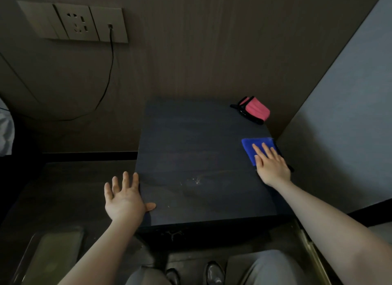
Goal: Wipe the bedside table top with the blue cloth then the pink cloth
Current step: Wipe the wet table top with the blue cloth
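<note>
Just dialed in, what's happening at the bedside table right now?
A person is wiping the dark bedside table top. The right hand presses flat on the folded blue cloth at the right edge. The left hand is open at the left front edge, thumb on the surface. The pink cloth lies untouched at the back right corner, so the pink pass has not started.

Dark wood-grain bedside table top (pixel 191 149), square, pushed into the wall corner. Folded blue microfibre cloth (pixel 250 145) lies flat at its right edge; folded pink cloth with black trim (pixel 255 110) sits at back-right corner, apart from the blue.
</note>
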